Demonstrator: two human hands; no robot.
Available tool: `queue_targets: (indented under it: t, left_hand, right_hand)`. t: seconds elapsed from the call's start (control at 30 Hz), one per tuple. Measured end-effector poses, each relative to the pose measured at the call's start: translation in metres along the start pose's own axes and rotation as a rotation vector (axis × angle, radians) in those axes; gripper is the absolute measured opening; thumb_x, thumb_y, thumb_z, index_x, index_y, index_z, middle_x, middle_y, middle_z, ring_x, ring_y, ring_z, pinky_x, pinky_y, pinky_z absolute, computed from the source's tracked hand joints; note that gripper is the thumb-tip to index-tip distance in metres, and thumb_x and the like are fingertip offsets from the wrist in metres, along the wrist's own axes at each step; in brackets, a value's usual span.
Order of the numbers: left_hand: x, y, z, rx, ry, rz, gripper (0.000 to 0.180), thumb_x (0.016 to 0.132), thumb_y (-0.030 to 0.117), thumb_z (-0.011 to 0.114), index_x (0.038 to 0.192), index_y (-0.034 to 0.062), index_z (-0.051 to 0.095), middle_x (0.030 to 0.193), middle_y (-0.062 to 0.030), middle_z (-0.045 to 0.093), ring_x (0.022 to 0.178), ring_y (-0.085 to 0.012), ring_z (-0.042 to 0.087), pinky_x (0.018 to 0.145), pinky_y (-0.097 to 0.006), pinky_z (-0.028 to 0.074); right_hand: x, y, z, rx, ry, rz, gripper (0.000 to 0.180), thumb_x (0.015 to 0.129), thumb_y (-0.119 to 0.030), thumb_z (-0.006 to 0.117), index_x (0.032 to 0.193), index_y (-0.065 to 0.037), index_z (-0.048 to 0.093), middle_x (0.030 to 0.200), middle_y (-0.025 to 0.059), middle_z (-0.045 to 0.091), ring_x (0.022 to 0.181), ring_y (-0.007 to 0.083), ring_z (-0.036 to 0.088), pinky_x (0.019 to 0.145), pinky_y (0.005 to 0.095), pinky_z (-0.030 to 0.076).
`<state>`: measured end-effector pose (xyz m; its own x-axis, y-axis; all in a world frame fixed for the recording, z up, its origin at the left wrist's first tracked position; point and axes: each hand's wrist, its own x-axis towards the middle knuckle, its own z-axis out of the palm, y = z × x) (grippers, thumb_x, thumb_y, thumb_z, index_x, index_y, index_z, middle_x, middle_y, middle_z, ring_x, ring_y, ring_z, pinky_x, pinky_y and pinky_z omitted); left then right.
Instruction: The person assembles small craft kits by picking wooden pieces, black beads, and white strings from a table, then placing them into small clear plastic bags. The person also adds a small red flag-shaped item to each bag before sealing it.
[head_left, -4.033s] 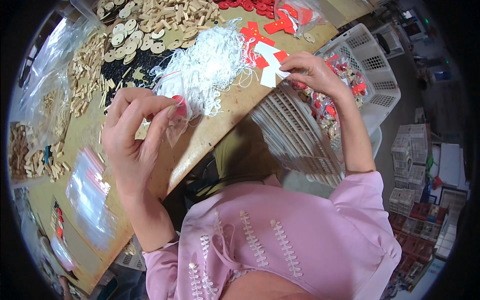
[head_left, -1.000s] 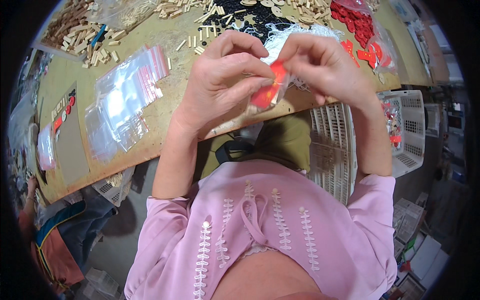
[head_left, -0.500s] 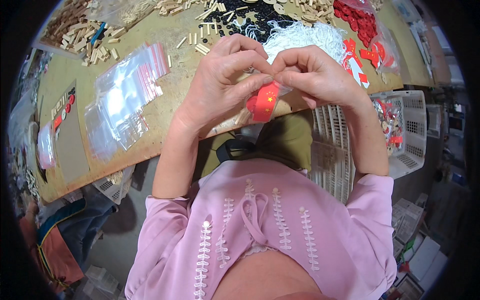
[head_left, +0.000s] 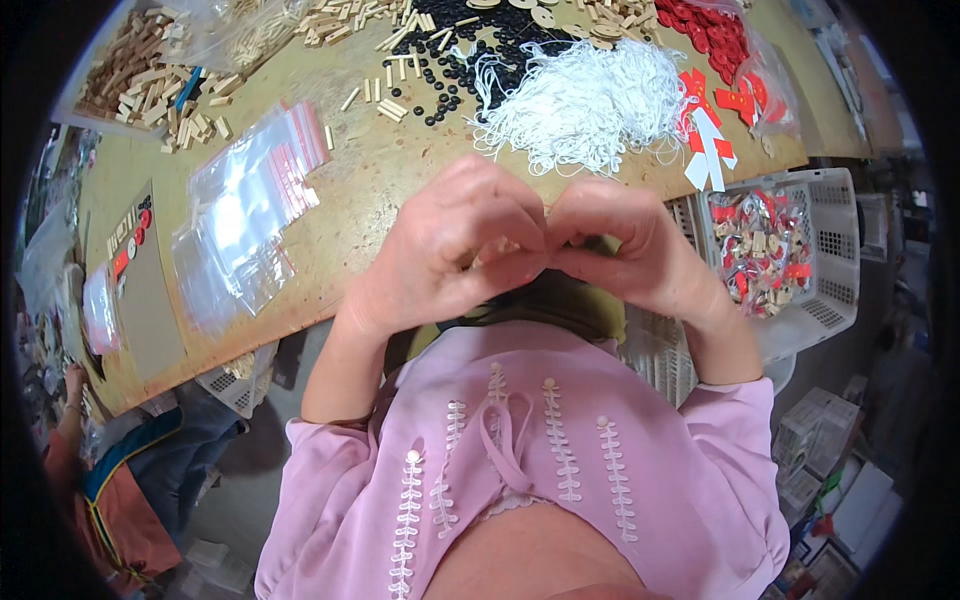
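My left hand (head_left: 435,250) and my right hand (head_left: 635,250) meet over the table's near edge, fingertips touching. Both are closed in a pinch on a small clear plastic bag, which the fingers now hide almost wholly. Only a pale sliver shows inside the curl of my left fingers. Half a second ago the bag showed a red strip with yellow stars and pale wooden pieces inside. Just beyond my hands lies a heap of white cords (head_left: 590,110). To the left, flat clear zip bags (head_left: 240,220) lie fanned out on the table.
Wooden blocks (head_left: 150,100), black beads (head_left: 440,90), red discs (head_left: 700,40) and red strips (head_left: 740,100) are heaped at the back. A brown card (head_left: 155,300) with sample pieces lies left. At right stands a white basket (head_left: 838,235) of filled bags. Another person's arm (head_left: 70,410) shows far left.
Both hands have come down and nearer my body, still pinched together. The bag and its red strip have gone out of sight behind the fingers. More of the cord heap shows.
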<state>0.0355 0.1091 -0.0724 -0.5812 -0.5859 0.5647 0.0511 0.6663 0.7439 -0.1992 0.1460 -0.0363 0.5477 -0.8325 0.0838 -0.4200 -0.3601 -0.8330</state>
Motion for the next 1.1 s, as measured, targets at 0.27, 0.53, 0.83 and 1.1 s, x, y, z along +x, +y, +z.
queue_targets:
  t: [0.27, 0.53, 0.83, 1.1]
  left_hand:
    - [0.017, -0.021, -0.01, 0.181, 0.045, -0.462, 0.011, 0.094, 0.013, 0.069, 0.097, 0.0033, 0.073, 0.087, -0.0126, 0.072, 0.082, -0.0249, 0.071, 0.073, -0.035, 0.055]
    - [0.062, -0.096, -0.012, 0.704, 0.025, -0.688, 0.033, 0.089, 0.036, 0.076, 0.089, 0.0032, 0.071, 0.078, -0.0129, 0.073, 0.074, -0.0307, 0.072, 0.069, -0.039, 0.055]
    - [0.049, -0.089, -0.054, -0.328, 0.265, -0.683, 0.008, 0.097, 0.013, 0.074, 0.098, 0.0064, 0.07, 0.09, -0.0049, 0.073, 0.073, -0.0082, 0.066, 0.065, -0.021, 0.055]
    - [0.068, 0.026, -0.025, -0.591, 0.286, -0.216, 0.018, 0.097, 0.001, 0.069, 0.114, 0.0004, 0.064, 0.104, -0.0164, 0.075, 0.086, -0.0141, 0.073, 0.074, -0.025, 0.06]
  right_hand:
    - [-0.038, 0.006, 0.011, -0.099, 0.176, -0.025, 0.016, 0.086, -0.001, 0.075, 0.1, -0.008, 0.076, 0.093, 0.0087, 0.069, 0.088, 0.0293, 0.065, 0.079, 0.0391, 0.053]
    - [-0.043, 0.021, 0.022, -0.158, 0.323, -0.111, 0.016, 0.083, 0.0, 0.076, 0.098, -0.007, 0.074, 0.089, 0.0079, 0.067, 0.086, 0.0292, 0.063, 0.076, 0.0372, 0.052]
    - [-0.05, 0.025, 0.003, -0.139, 0.418, -0.153, 0.025, 0.08, 0.009, 0.074, 0.098, -0.008, 0.076, 0.096, 0.0076, 0.067, 0.085, 0.0256, 0.065, 0.076, 0.035, 0.052]
    - [0.0, 0.0, -0.01, -0.201, 0.397, -0.295, 0.015, 0.083, 0.004, 0.071, 0.097, -0.002, 0.071, 0.105, 0.0151, 0.069, 0.098, 0.033, 0.067, 0.084, 0.0385, 0.054]
